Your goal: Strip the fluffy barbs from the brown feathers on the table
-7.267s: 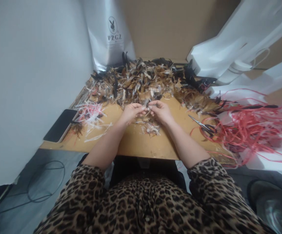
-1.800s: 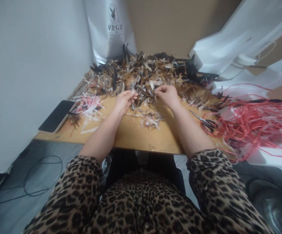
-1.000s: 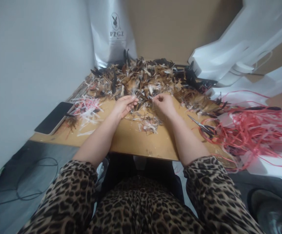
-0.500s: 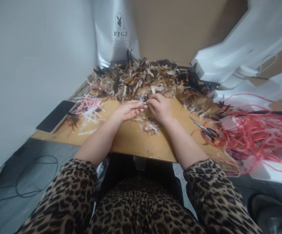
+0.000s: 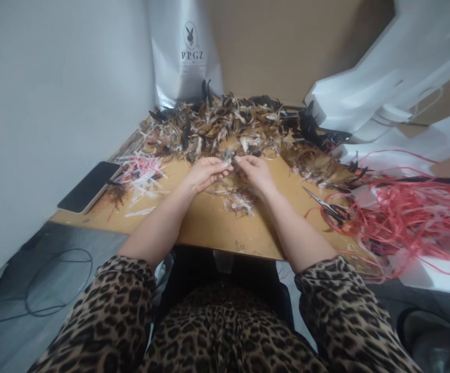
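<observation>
My left hand [image 5: 208, 174] is closed in a pinch over the middle of the table, with a small greyish-white feather [image 5: 228, 155] at its fingertips. Close beside it, my right hand [image 5: 256, 173] has thumb and forefinger pressed together; whatever lies between them is too small to make out. Just behind both hands spreads a heap of brown, black and white feathers [image 5: 209, 127]. On the tabletop below them lies a small pile of whitish and reddish scraps [image 5: 238, 203].
A phone [image 5: 88, 186] and pink-white strips [image 5: 141, 168] lie at the left. To the right are scissors [image 5: 326, 204], a bunch of brown feathers [image 5: 314, 166] and a tangle of red plastic ribbon [image 5: 415, 217]. A white bag [image 5: 186, 67] stands at the back.
My right hand has drawn slightly away from the left, its fingers straighter, opening a small gap between the fingertips. The left hand stays almost in place.
</observation>
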`<state>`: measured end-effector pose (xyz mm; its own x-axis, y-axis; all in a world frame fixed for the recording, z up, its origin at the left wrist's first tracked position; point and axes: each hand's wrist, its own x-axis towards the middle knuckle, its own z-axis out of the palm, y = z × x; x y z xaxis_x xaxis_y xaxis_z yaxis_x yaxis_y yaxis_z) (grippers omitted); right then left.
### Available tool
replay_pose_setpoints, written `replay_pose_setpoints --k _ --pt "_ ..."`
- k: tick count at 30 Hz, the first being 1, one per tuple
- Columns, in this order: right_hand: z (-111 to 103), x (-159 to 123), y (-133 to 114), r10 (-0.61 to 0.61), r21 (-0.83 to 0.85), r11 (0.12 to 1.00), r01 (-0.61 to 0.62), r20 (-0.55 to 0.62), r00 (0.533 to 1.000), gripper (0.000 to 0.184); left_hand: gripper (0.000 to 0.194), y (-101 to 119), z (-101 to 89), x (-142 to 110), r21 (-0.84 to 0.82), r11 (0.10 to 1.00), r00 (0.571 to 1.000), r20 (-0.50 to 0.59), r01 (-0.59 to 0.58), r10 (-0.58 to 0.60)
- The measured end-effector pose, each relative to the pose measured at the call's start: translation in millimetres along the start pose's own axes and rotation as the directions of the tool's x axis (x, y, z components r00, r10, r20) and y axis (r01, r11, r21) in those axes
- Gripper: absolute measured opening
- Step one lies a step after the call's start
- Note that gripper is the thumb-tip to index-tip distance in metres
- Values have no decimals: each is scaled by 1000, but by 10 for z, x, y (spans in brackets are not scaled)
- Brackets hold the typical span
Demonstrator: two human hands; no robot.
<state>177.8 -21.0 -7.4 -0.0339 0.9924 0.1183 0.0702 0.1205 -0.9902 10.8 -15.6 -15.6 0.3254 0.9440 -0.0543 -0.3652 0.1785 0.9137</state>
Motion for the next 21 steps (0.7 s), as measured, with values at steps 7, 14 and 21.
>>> replay_pose_setpoints --k 7,14,21 --pt "80 -15 -25 199 393 884 -254 176 964 44 14 -17 27 -10 42 999 1000 3 28 -28" --pt "69 3 -21 169 377 911 -169 33 985 42 6 -31 25 43 -74 992 987 -118 104 -112" --pt "130 -34 -36 115 280 955 -100 -37 993 31 4 -19 81 14 -78 987 982 -109 144 -152"
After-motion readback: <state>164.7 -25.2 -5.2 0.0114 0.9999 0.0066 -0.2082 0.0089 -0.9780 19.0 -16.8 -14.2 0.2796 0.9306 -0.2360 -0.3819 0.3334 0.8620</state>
